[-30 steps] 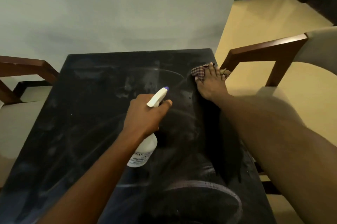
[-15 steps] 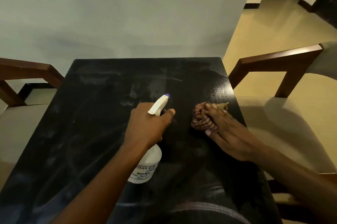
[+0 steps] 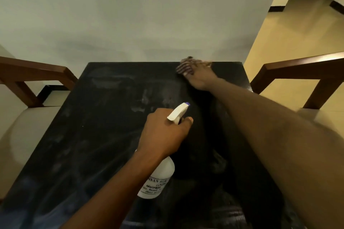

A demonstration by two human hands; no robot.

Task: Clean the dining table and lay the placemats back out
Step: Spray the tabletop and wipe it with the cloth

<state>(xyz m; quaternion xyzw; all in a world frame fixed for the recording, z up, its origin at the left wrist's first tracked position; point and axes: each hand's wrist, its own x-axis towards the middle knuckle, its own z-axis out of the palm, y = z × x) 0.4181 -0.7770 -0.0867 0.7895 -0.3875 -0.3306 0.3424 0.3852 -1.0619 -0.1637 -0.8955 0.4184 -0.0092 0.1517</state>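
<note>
The worktop (image 3: 104,135) is a dark, glossy rectangle whose far edge meets a pale wall. Whitish smears (image 3: 143,98) and faint curved streaks cloud much of its surface, thickest in the far middle, while the strip along the right side looks darker and cleaner. A bunched checked cloth (image 3: 183,66) lies at the far edge, right of centre, with the right hand (image 3: 200,77) resting on its near side. The near end shows dim reflections.
</note>
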